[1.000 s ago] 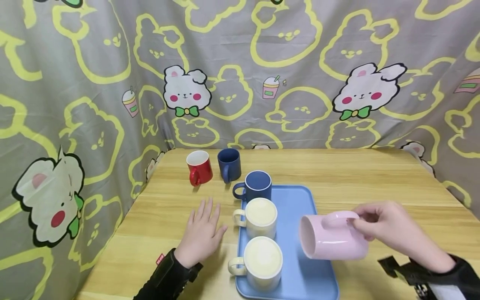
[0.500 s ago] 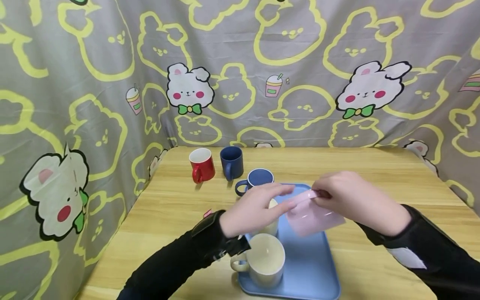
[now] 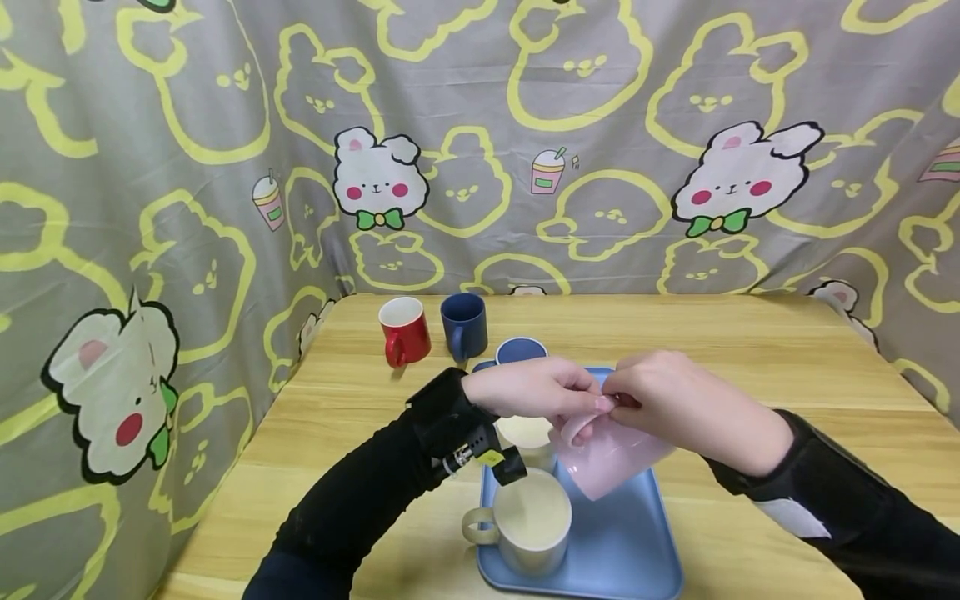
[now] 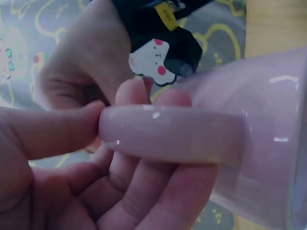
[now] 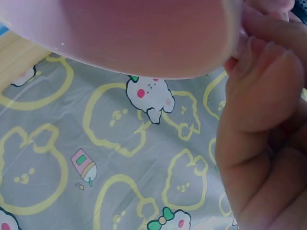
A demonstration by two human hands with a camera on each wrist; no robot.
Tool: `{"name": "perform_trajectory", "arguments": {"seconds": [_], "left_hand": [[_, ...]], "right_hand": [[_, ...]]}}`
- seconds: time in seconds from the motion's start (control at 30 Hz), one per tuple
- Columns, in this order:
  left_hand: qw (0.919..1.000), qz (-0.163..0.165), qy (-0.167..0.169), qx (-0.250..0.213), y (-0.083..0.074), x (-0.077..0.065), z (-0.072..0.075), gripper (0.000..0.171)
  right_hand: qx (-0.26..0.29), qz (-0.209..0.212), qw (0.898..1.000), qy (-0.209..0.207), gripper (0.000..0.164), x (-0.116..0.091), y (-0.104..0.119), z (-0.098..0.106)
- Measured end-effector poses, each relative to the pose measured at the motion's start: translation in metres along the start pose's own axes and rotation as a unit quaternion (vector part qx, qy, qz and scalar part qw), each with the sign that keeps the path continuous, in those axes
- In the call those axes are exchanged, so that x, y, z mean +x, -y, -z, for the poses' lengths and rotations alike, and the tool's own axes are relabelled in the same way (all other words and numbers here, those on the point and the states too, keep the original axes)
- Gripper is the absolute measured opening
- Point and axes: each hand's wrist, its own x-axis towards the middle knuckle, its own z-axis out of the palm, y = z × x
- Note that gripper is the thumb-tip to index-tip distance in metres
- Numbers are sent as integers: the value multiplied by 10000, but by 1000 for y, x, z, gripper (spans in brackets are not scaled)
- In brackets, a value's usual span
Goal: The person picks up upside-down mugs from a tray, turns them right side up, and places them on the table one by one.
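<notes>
A glossy pink mug (image 3: 611, 465) hangs tilted over the blue tray (image 3: 641, 542), held by both hands. My left hand (image 3: 543, 390) has its fingers through the handle (image 4: 168, 134), with the thumb against the handle's outer curve. From the other side my right hand (image 3: 678, 404) pinches near the top of the handle, fingers curled close to the left fingertips. On the tray's left side stand a cream mug (image 3: 532, 525), a second cream mug (image 3: 525, 432) partly covered by my left hand, and a dark blue mug (image 3: 520, 348) behind them.
Beyond the tray, a red mug (image 3: 407, 337) with a white inside and another dark blue mug (image 3: 465, 327) stand on the wooden table (image 3: 712, 325). A patterned grey curtain (image 3: 480, 108) closes off the back and sides.
My left hand has risen from the table, crossed over the mugs and taken the pink mug's handle. My right hand has brought that mug left and turned it.
</notes>
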Motion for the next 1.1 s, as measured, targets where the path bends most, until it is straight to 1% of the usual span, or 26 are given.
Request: {"name": "perform_trajectory", "arguments": {"seconds": [0.07,0.13,0.2,0.27,0.3,0.33,0.4,0.43,0.5,0.57,0.6,0.63,0.67,0.7,0.77,0.8,0.87,0.93,1.03,1.1], "left_hand": [[9999,120,-7,-90,-2,0,1,28],[9995,202,-138,-189,-2,-1,1,26],[9990,213,-247,-304,0,-2,2,25],[9983,172,-330,-443,2,-1,4,25],[9977,146,-372,-547,3,-1,6,24],[9968,115,-431,-668,5,0,8,24],[9939,41,-596,-923,9,1,13,24],[9922,-2,-708,-1021,11,2,16,25],[9869,-113,-1014,-1249,16,3,24,26],[9803,-286,-1358,-1407,22,5,32,26],[9766,-382,-1529,-1466,26,7,37,26],[9726,-474,-1717,-1497,29,9,41,26],[9682,-562,-1902,-1521,33,11,46,25],[9639,-634,-2078,-1540,38,13,51,25],[9552,-696,-2442,-1518,47,18,60,24],[9508,-707,-2617,-1503,51,21,65,24],[9414,-669,-2958,-1477,62,26,75,24],[9314,-617,-3270,-1477,74,32,84,22],[9190,-532,-3625,-1455,93,42,96,19],[9111,-448,-3822,-1477,105,47,101,18]], "right_hand": [[11,-9,10000,-90,29,-1,-1,-1],[6,-15,9997,-242,25,-1,-2,-2],[64,-5,9991,-430,21,-1,-4,-2],[137,90,9973,-709,19,-2,-7,-2],[166,192,9953,-939,13,-2,-9,-2],[210,280,9922,-1197,12,-4,-11,-2],[291,416,9820,-1817,27,-8,-16,-1],[303,478,9739,-2198,36,-11,-18,-1],[352,392,9547,-2928,54,-19,-23,-1],[461,92,9365,-3476,53,-30,-29,-4],[535,-127,9283,-3679,49,-37,-32,-6],[612,-333,9208,-3837,43,-44,-35,-9],[664,-585,9161,-3911,42,-52,-38,-12],[695,-822,9111,-3980,34,-59,-41,-16],[793,-1235,9028,-4043,18,-74,-46,-26],[834,-1408,8991,-4060,13,-81,-49,-30],[849,-1750,8942,-4033,11,-93,-52,-39],[937,-2045,8881,-4008,15,-104,-54,-47],[978,-2580,8801,-3863,13,-117,-53,-55],[1045,-2872,8742,-3773,13,-124,-51,-60]]}}
